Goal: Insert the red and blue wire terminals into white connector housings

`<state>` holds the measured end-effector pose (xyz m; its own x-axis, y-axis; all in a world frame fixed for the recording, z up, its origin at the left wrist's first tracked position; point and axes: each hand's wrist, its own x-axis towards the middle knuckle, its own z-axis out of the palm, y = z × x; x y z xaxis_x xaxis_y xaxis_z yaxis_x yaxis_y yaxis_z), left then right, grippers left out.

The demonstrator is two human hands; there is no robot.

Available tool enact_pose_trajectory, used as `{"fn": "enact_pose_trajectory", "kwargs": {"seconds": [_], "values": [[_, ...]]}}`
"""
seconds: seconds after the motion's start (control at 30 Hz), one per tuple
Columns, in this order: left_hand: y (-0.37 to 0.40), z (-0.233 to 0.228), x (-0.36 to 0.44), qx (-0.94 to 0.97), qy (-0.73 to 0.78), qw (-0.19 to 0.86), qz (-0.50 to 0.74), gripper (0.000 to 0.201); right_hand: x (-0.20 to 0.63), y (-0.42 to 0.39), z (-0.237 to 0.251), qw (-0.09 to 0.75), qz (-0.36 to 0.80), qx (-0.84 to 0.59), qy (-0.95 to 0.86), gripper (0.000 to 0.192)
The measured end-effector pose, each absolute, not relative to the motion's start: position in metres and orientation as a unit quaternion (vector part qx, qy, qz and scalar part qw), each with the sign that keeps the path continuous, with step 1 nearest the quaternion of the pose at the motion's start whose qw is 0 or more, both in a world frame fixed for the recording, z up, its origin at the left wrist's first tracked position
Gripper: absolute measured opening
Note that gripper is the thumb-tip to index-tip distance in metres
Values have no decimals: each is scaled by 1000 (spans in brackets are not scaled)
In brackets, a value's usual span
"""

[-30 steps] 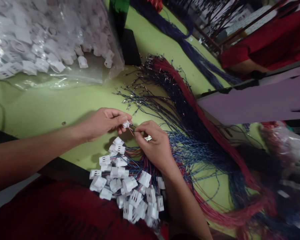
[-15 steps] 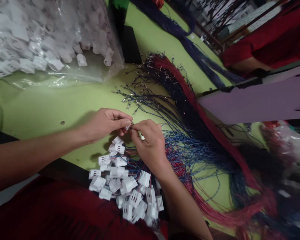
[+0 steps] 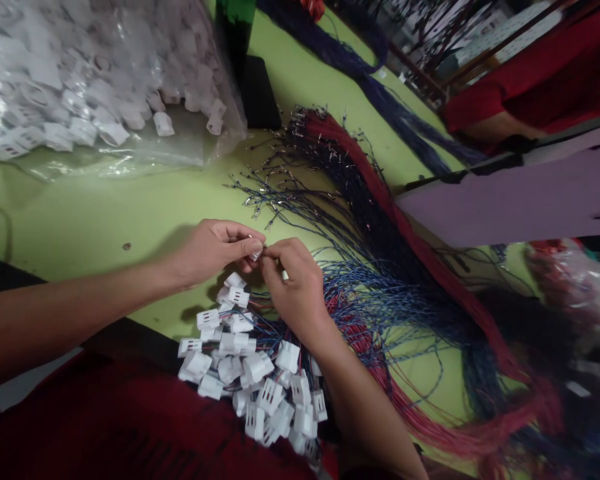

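Note:
My left hand (image 3: pixel 215 248) pinches a small white connector housing (image 3: pixel 255 253) between thumb and forefinger. My right hand (image 3: pixel 294 287) meets it from the right, its fingertips closed on thin wires at the housing; the wire ends are hidden by my fingers. Below both hands lies a heap of wired white connectors (image 3: pixel 253 373) with red and blue leads. A wide fan of red and blue wires (image 3: pixel 380 267) with metal terminals spreads to the right on the green table (image 3: pixel 105 213).
A clear plastic bag of white housings (image 3: pixel 80 73) sits at the upper left. A dark box (image 3: pixel 257 93) stands behind it. Another person in red (image 3: pixel 520 87) is at the far right, beside a purple panel (image 3: pixel 520 193). More dark wire bundles (image 3: pixel 360 67) run along the far table.
My right hand has moved left, closing the gap to the housing in my left hand; the short red wire seen between them earlier is hidden now.

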<state>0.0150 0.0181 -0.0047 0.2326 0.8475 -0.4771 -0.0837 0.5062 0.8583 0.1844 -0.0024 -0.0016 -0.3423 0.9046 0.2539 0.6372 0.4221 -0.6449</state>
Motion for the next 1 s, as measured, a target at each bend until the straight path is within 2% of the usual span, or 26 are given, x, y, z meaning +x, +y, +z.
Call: {"fn": "enact_pose_trajectory", "kwargs": {"seconds": [0.13, 0.23, 0.33, 0.57, 0.77, 1.0], "values": [[17, -9, 13, 384, 513, 688, 341, 19, 184, -2, 2, 326, 294, -534, -722, 4], [15, -10, 12, 391, 508, 686, 344, 18, 182, -2, 4, 330, 327, -569, -678, 10], [13, -10, 12, 388, 498, 696, 341, 17, 181, -2, 6, 308, 365, -575, -665, 5], [15, -12, 9, 357, 497, 702, 363, 22, 190, 2, 16, 312, 332, -576, -679, 13], [18, -6, 12, 298, 500, 723, 371, 11, 194, 4, 17, 298, 367, -553, -686, 17], [16, -6, 12, 330, 503, 711, 364, 10, 193, 3, 15, 278, 420, -551, -666, 22]]}}
